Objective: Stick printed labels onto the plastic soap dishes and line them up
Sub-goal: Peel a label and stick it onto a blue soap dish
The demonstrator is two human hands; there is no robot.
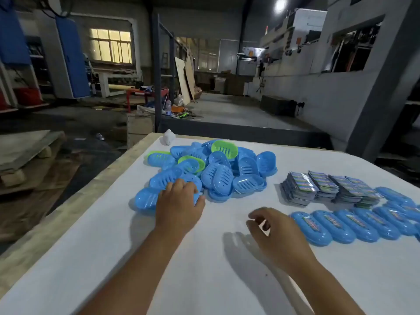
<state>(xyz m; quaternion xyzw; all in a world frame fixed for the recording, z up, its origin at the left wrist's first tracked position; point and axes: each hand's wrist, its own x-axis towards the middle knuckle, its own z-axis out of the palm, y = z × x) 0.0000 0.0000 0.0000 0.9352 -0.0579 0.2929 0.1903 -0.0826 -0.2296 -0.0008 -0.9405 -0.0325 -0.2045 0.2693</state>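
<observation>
loose heap of blue and green slotted plastic soap dishes at the far middle of the white-covered table; left hand lies on a blue dish at the heap's near-left edge, fingers curled over it. right hand hovers above the bare cloth, thumb and fingers loosely bent and apart, holding nothing. stacks of glossy printed labels sit right of the heap, a row of labelled blue dishes just in front of them, side by side; a small white object at the far edge.
</observation>
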